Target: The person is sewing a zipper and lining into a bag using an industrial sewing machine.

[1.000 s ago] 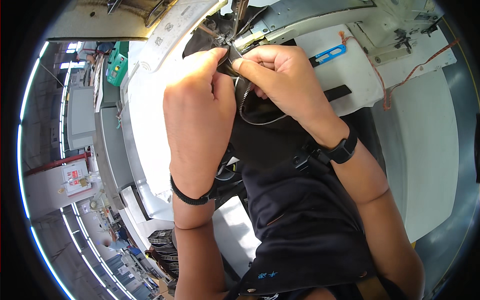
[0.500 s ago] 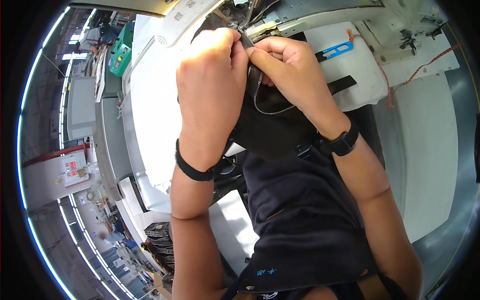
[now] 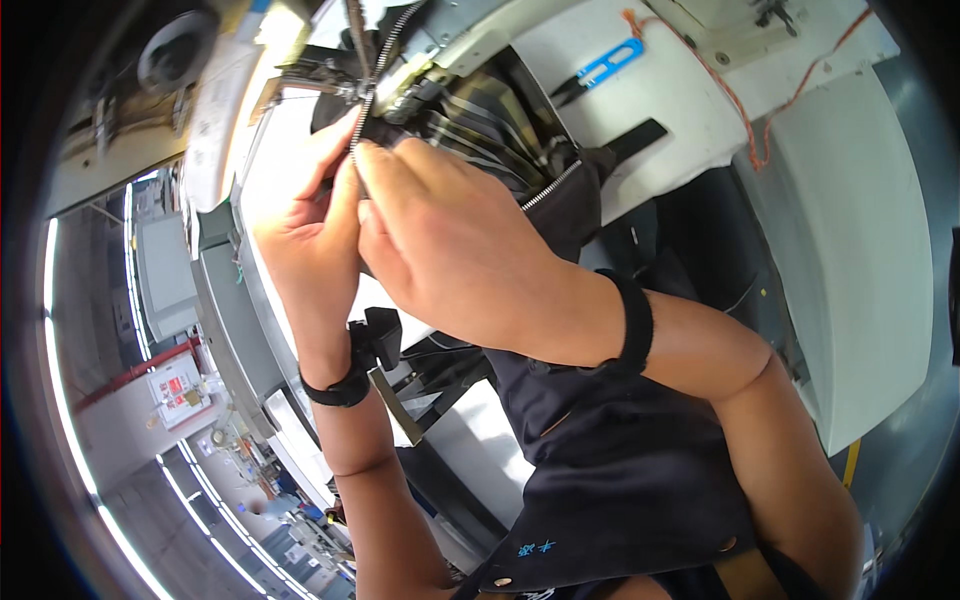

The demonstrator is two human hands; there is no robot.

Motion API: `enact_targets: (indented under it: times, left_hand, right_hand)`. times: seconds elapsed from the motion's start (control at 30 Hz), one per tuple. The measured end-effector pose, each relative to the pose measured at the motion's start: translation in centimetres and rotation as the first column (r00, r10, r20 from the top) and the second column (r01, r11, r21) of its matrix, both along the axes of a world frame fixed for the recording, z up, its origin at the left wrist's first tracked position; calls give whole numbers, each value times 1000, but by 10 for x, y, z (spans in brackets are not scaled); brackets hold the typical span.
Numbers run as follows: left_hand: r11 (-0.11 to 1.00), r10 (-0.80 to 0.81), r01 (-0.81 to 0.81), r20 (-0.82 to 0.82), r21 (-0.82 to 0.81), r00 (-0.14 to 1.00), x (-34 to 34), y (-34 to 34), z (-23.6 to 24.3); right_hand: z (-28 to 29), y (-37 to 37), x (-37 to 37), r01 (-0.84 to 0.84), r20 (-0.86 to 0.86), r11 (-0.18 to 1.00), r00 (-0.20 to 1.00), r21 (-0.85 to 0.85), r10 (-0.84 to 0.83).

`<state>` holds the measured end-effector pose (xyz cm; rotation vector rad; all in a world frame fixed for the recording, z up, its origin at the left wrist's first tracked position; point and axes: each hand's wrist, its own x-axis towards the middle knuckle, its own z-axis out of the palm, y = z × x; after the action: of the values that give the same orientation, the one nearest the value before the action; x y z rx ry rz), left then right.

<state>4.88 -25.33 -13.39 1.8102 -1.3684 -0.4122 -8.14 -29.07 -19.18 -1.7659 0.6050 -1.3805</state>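
Observation:
My left hand [image 3: 305, 215] is closed, pinching the dark zipper tape [image 3: 399, 40] just below the sewing machine's needle and foot [image 3: 362, 88]. My right hand [image 3: 465, 245] is closed beside it, fingertips pressed on the same zipper's metal teeth and hiding part of my left fingers. To the right of them, black fabric [image 3: 590, 205] lies turned back, showing a plaid lining [image 3: 500, 130] and more metal teeth along its edge.
On the white padded bed at upper right lie blue thread snips [image 3: 610, 65], a black strip [image 3: 635, 135] and an orange cord [image 3: 760, 145]. The machine head [image 3: 165, 55] is at upper left, a pale side table [image 3: 840, 260] at right. Workshop equipment and lights fill the far left.
My right hand has moved leftward and turned, now lying more across the work toward my left hand. The plaid lining has come into view, and the camera's view has tilted.

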Motion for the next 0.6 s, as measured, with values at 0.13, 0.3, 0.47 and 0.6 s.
enact_targets:
  times: [0.13,0.3,0.47,0.6]
  left_hand:
    - [999,5,-4,33,-43,999,6,1,-3]
    - [1000,9,-8,41,-15,999,9,3,1]
    - [997,74,-76,94,17,993,13,3,1]
    - [997,75,-75,17,7,997,10,0,1]
  right_hand:
    - [2,4,-1,35,-130,987,990,-158,-56]
    - [11,-3,-6,-22,-189,975,982,-220,-20]
    - [9,-2,1,4,-61,997,998,-71,-8]
    - [6,-4,2,-9,32,1000,999,28,8]
